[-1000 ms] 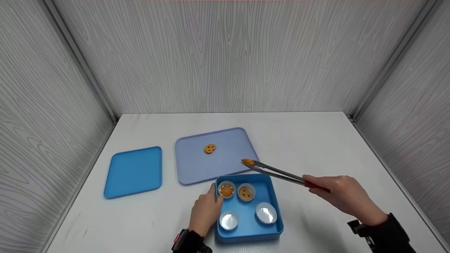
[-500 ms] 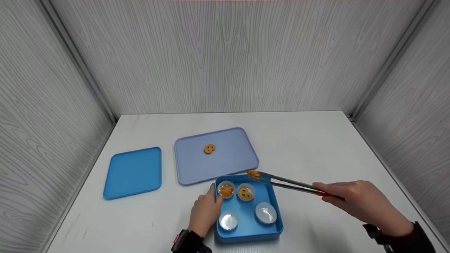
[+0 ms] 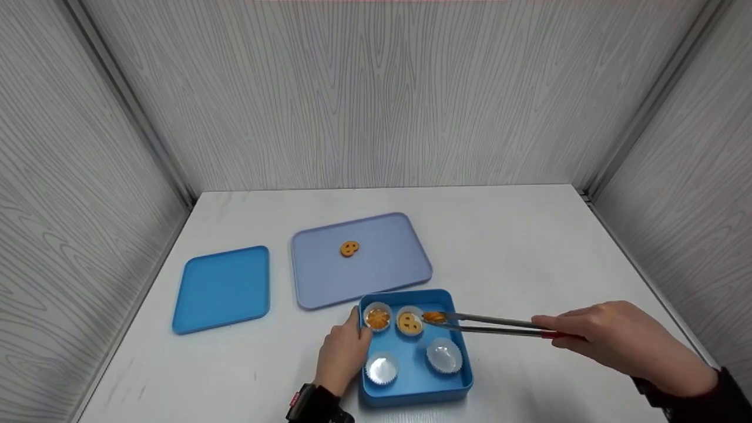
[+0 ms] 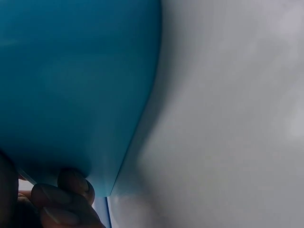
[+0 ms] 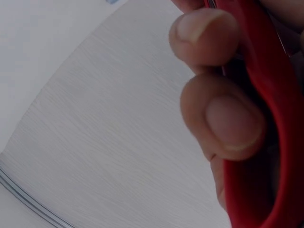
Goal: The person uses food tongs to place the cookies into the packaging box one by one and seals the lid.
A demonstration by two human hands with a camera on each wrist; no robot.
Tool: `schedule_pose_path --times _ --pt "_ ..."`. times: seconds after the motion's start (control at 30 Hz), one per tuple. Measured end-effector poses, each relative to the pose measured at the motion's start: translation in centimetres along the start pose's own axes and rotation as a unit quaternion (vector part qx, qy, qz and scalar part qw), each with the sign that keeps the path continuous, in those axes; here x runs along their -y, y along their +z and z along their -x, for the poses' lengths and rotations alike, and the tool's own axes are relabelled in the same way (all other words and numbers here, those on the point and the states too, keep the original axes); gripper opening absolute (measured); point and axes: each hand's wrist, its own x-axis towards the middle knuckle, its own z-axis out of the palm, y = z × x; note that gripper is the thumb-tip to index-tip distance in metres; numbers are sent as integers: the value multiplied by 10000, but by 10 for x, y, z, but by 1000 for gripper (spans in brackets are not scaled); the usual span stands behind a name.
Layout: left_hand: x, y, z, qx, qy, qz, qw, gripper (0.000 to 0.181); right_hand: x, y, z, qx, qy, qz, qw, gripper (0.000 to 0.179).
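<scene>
In the head view, my right hand (image 3: pixel 623 341) grips a pair of metal tongs (image 3: pixel 499 326). Fingers curl round the tongs' red handle (image 5: pixel 280 95) in the right wrist view. At the tongs' tips is a small orange-brown cookie (image 3: pixel 435 317), low over the blue box (image 3: pixel 411 399)'s far right part. My left hand (image 3: pixel 343 358) holds that box by its left wall, seen close up as a blue side (image 4: pixel 76 95) in the left wrist view. Inside are a cup with an orange-brown piece (image 3: pixel 378 318), a cup with a holed cookie (image 3: pixel 409 324), and two shiny cups (image 3: pixel 382 369), (image 3: pixel 444 356) without cookies.
Behind the box lies a lavender tray (image 3: pixel 382 276) with one holed cookie (image 3: pixel 349 249) on it. A flat blue tray (image 3: pixel 223 291) is at the left of the white table (image 3: pixel 505 247). Grey wood-patterned panels (image 3: pixel 376 94) stand round the back and sides.
My right hand has moved right and toward me, bringing the tongs and cookie from above the lavender tray's edge into the box area. My left hand stays at the box.
</scene>
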Motion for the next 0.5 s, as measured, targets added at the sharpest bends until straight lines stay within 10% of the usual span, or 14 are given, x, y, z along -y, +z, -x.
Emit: schedule_pose_path --times 0.5 --pt "0 1 -2 90 -90 20 9999 62 16 -23 -26 1151 -274 449 9920 39"
